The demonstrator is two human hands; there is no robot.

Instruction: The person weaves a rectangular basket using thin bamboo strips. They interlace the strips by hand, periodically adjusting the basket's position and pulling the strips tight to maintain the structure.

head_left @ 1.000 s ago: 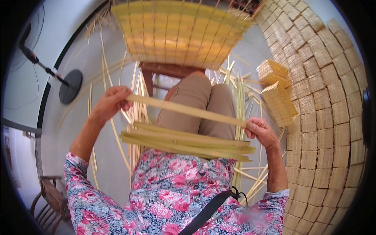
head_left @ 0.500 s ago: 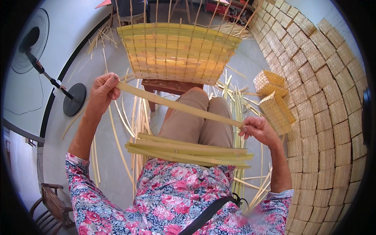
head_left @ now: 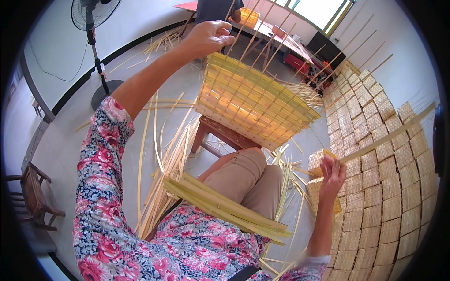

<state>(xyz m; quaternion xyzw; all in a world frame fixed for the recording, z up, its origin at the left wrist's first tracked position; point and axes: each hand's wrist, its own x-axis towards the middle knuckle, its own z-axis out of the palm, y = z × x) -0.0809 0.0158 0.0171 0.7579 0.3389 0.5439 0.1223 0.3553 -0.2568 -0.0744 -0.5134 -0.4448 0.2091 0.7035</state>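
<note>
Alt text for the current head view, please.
A person's right hand holds one end of a long bamboo strip pointing right, with the left hand raised near a part-woven basket on a wooden stool; more strips lie across the lap.

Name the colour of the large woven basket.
The large woven basket is golden yellow, greener along its top; head view.

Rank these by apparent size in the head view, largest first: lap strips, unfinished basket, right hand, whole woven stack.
1. Whole woven stack
2. Unfinished basket
3. Lap strips, bundled
4. Right hand
</note>
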